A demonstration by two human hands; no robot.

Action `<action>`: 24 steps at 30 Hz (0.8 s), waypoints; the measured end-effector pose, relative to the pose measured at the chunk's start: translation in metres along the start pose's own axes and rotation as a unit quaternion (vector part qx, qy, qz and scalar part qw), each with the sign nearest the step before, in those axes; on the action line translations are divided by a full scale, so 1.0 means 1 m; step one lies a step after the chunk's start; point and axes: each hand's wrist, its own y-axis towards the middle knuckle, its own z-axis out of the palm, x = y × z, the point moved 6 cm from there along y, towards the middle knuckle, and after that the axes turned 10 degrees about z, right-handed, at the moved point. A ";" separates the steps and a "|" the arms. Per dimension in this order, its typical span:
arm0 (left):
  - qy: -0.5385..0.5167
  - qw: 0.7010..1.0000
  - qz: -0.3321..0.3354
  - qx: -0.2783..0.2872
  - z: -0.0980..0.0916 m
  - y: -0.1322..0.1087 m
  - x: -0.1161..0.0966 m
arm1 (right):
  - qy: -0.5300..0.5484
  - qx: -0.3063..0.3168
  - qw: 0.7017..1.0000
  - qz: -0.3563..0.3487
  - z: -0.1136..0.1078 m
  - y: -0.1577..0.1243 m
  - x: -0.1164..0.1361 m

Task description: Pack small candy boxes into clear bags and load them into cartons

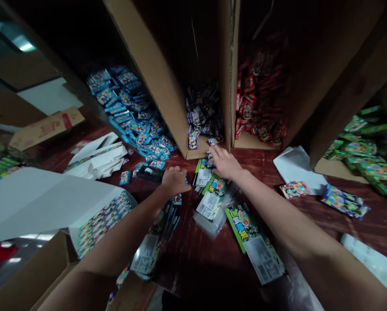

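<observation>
Both my arms reach forward over a dark red-brown table (358, 224). My left hand (174, 180) is curled closed, knuckles up, beside a black flat packet (149, 173); what it holds, if anything, is hidden. My right hand (224, 163) lies palm down with fingers stretched toward small purple packets (210, 158) at the mouth of a cardboard box (167, 99). Green-topped card packs (212, 196) lie under and between my wrists. Another green pack (254, 244) lies under my right forearm.
Open cardboard boxes lie on their sides at the back: blue packets (131, 112), purple packets (201, 114), red packets (258, 103), green packs (368, 147) at the right. A white box (44, 203) with packets stands front left. White folded cards (98, 155) and white paper (295, 166) lie about.
</observation>
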 end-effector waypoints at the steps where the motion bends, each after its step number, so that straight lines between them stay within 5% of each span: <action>1: -0.029 0.999 0.006 -0.011 -0.005 -0.002 -0.002 | -0.002 0.007 1.000 -0.001 0.003 0.018 0.003; 5: -0.205 0.978 0.028 0.001 -0.015 -0.016 -0.013 | 0.003 0.016 1.000 -0.016 0.003 0.036 0.007; 12: -0.430 0.899 0.034 0.080 0.033 -0.016 -0.056 | 0.017 0.012 1.000 0.000 -0.015 -0.035 -0.035; 19: -0.406 0.892 0.148 0.132 0.060 0.020 -0.137 | 0.028 0.019 0.993 0.117 0.006 -0.041 -0.074; 24: -0.310 0.900 0.250 0.179 0.053 -0.004 -0.170 | 0.038 0.055 0.997 0.043 0.015 -0.016 -0.058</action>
